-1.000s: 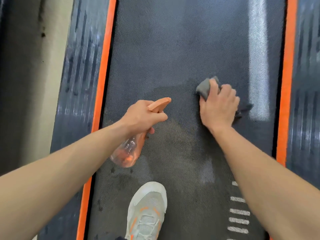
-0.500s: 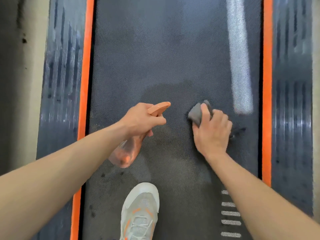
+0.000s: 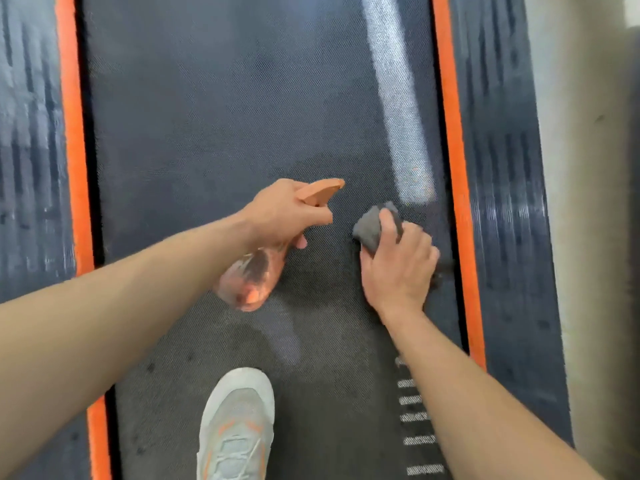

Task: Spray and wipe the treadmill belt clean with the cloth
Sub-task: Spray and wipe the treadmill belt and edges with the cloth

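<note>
The right hand (image 3: 398, 268) presses the bunched cloth (image 3: 372, 226) onto the belt (image 3: 225, 116), fingers curled over it. Just beside it, the left hand (image 3: 284, 213) grips the spray bottle (image 3: 249, 278). Wiping toward the nozzle risks knocking it, or catching spray.

Pale beige floor (image 3: 585, 237) runs just right of the dark blue ribbed side rail (image 3: 505, 168). Light glints off that rail.
</note>
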`<state>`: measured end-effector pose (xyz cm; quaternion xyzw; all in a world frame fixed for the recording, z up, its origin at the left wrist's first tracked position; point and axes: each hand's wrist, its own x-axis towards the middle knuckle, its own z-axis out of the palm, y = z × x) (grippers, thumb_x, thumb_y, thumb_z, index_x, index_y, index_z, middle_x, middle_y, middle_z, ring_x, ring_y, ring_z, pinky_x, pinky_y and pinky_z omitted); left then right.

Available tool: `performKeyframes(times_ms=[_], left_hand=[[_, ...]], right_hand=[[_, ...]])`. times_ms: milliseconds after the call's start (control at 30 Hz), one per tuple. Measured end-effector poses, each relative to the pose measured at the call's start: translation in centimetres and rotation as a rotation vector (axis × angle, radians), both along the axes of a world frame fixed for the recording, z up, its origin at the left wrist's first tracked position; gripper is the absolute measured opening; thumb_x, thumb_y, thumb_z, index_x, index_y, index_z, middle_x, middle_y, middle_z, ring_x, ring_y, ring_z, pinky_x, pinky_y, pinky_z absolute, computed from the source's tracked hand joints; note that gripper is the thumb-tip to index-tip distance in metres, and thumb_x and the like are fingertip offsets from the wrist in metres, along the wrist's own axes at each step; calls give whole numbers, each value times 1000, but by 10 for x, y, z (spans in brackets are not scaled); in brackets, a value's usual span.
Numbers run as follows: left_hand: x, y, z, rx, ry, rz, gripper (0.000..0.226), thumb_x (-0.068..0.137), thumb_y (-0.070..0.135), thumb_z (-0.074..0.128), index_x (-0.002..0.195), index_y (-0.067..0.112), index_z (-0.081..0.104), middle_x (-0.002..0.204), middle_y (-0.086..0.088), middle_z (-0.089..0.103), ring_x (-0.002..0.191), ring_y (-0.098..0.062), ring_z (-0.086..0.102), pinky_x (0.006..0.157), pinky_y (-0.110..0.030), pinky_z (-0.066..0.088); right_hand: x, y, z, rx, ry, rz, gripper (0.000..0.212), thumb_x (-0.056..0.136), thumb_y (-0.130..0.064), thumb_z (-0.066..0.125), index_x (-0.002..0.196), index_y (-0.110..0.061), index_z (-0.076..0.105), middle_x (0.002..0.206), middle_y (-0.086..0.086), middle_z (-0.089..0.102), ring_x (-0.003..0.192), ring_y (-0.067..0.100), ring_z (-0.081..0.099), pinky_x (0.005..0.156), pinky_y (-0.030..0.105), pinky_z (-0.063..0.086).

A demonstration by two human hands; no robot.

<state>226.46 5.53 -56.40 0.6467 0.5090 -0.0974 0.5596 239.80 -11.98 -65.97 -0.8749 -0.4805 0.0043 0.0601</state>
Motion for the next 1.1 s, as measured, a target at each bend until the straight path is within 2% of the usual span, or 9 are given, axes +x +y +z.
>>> performKeyframes(times_ms=[100,200,367,533,600,733,867,967,1100], left_hand=[[19,-5,-2,-16,-7,-70,33,85,31,76,114,16,75,87,2,63,50,-14,64,52,-19,48],[31,-14,-6,-41,-8,-113,59,71,43,73,121,11,72,89,1,64,48,-12,64,69,-32,59],[39,-23,-10,-106,-69,-63,40,84,25,77,122,32,75,88,4,63,47,-12,60,55,-22,52],[32,-34,-11,-109,-12,-108,48,73,37,79,119,24,77,102,-15,73,56,-18,65,60,-35,60],[29,-38,-11,-91,35,-150,58,70,44,77,123,21,74,109,-14,75,54,-16,69,55,-28,56],[30,-43,0,-66,44,-174,56,76,41,79,125,16,72,98,-13,73,51,-14,69,63,-25,52],[32,-51,6,-137,-11,-134,85,52,52,73,128,13,69,96,-10,70,54,-16,66,72,-36,59],[37,-59,8,-150,-37,-132,64,59,47,75,117,20,76,100,-11,74,56,-17,66,82,-44,62],[45,-56,6,-86,-14,-105,43,78,34,79,112,8,74,90,-7,66,49,-15,64,70,-30,53]], right_hand=[[-16,-65,-2,-53,19,275,71,75,-43,72,137,-22,45,113,14,54,98,34,48,80,47,41],[20,-56,-5,-78,54,477,69,76,-48,72,135,-24,45,110,14,58,93,35,55,77,46,44],[50,-8,-2,-46,-5,491,60,82,-48,63,134,-21,53,107,13,56,93,34,52,80,46,38],[87,52,-2,-5,-151,272,57,86,-44,64,133,-15,54,106,16,58,92,35,53,77,44,35],[78,51,-1,-14,-145,200,58,87,-44,62,136,-16,52,107,15,57,91,34,52,76,43,34],[25,-9,4,20,-14,-64,61,85,-38,65,140,-17,48,112,14,53,92,33,48,77,46,38],[-24,-92,10,-71,61,-185,70,76,-34,77,137,-16,49,110,14,53,91,33,47,77,47,44],[-19,-95,13,-104,41,-110,73,73,-28,82,136,-17,45,105,15,54,88,34,50,75,47,46],[35,-4,14,-77,-58,-142,57,85,-22,67,137,-18,44,107,14,54,92,33,51,77,44,41]])
